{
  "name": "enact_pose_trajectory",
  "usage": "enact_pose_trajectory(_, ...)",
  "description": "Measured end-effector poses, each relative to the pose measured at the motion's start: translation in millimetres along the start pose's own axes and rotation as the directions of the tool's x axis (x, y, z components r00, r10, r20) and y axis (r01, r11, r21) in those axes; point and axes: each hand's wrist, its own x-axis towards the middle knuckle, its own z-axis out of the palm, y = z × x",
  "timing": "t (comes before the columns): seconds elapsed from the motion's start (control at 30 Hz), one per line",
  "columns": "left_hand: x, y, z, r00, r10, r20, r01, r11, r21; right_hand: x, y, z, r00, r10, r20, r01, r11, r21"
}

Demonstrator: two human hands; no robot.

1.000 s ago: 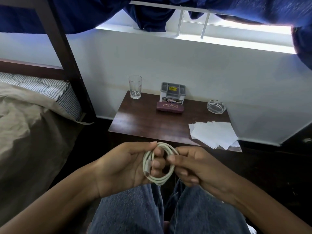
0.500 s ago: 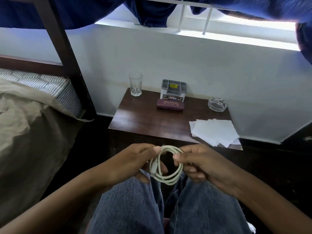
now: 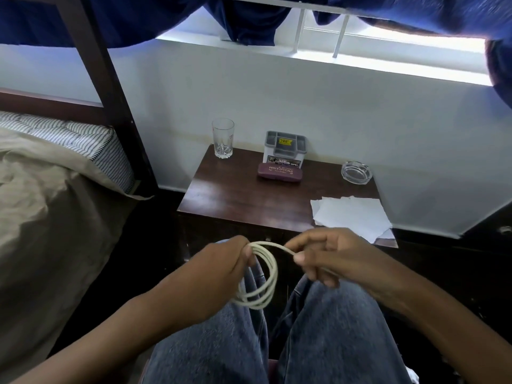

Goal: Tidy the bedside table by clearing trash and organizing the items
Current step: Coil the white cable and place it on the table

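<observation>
a person sits facing a dark wooden bedside tabletop (image 3: 238,200), knees in blue jeans (image 3: 327,336) below the hands. the left hand (image 3: 221,273) pinches the top of a coiled off-white charging cable (image 3: 266,278) between thumb and fingers (image 3: 247,254), and the loops hang down over the gap between the knees. the right hand (image 3: 332,259) pinches a single strand of the same cable between thumb and forefinger, drawn taut from the coil (its other fingers are curled in). both hands are in front of the tabletop, off its surface. on the tabletop stand a clear drinking glass (image 3: 223,138) at the back left, a grey plastic organiser box (image 3: 285,146) at the back middle with a maroon spectacle case (image 3: 279,173) lying just in front of it, and a clear glass ashtray (image 3: 356,172) at the back right. a loose stack of white paper sheets (image 3: 352,214) lies at the front right corner, overhanging the edge. a bed with a beige sheet (image 3: 41,206) is to the left.
</observation>
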Motion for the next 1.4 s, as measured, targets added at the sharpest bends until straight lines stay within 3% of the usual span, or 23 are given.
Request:
enact_pose_trajectory(0.13, 8, -12, -11, 0.988, -0.076, -0.132, 0.085, 0.994, 0.062, 10, 13, -24, 0.985, -0.062, -0.161, 0.004, 0.941, -0.338)
enact_pose_trajectory(0.27, 13, -14, -16, 0.968, -0.121, -0.221, 0.124, 0.992, 0.002, 15, 29, -36, 0.934, -0.275, -0.229, 0.039, 0.715, -0.698)
enact_pose_trajectory(0.33, 12, -11, -14, 0.967, -0.119, -0.225, 0.122, 0.993, -0.004, 18, 36, -35, 0.897, -0.389, -0.208, 0.075, 0.598, -0.798)
enact_pose_trajectory(0.37, 11, -9, -12, 0.968, -0.114, -0.224, 0.117, 0.993, 0.000, 19, 38, -34, 0.881, -0.420, -0.218, 0.081, 0.588, -0.804)
enact_pose_trajectory(0.43, 8, -5, -9, 0.970, -0.098, -0.224, 0.101, 0.995, 0.001, 20, 37, -28, 0.870, -0.386, -0.307, 0.072, 0.715, -0.696)
enact_pose_trajectory(0.5, 5, 0, -5, 0.971, -0.083, -0.224, 0.083, 0.997, -0.012, 18, 30, -18, 0.888, -0.230, -0.398, 0.094, 0.938, -0.333)
enact_pose_trajectory(0.53, 4, 2, -3, 0.973, -0.072, -0.217, 0.069, 0.997, -0.021, 17, 26, -12, 0.910, -0.139, -0.390, 0.111, 0.989, -0.092)
enact_pose_trajectory(0.6, 1, 7, 2, 0.981, -0.032, -0.193, 0.029, 0.999, -0.017, 15, 19, 3, 0.960, 0.000, -0.281, 0.090, 0.948, 0.306)
enact_pose_trajectory(0.7, -4, 11, 8, 0.986, 0.028, -0.166, -0.024, 0.999, 0.021, 14, 12, 19, 0.993, 0.070, -0.098, 0.004, 0.795, 0.606)
enact_pose_trajectory(0.8, -5, 12, 12, 0.973, 0.101, -0.209, -0.075, 0.989, 0.129, 13, 8, 26, 0.995, 0.079, -0.063, -0.013, 0.721, 0.693)
enact_pose_trajectory(0.87, -5, 15, 14, 0.975, 0.123, -0.182, -0.091, 0.980, 0.176, 12, 9, 30, 0.995, 0.087, -0.046, -0.032, 0.731, 0.682)
enact_pose_trajectory(0.93, -6, 17, 14, 0.987, 0.097, -0.126, -0.078, 0.986, 0.145, 11, 11, 35, 0.995, 0.096, -0.008, -0.070, 0.776, 0.627)
enact_pose_trajectory(1.17, 0, 7, 0, 0.961, 0.082, -0.263, -0.078, 0.997, 0.028, 12, 9, 26, 0.986, 0.048, 0.162, -0.140, 0.771, 0.622)
enact_pose_trajectory(1.4, -2, 14, 12, 0.976, 0.124, -0.176, -0.117, 0.992, 0.052, 10, 6, 36, 0.999, 0.005, 0.036, -0.029, 0.706, 0.708)
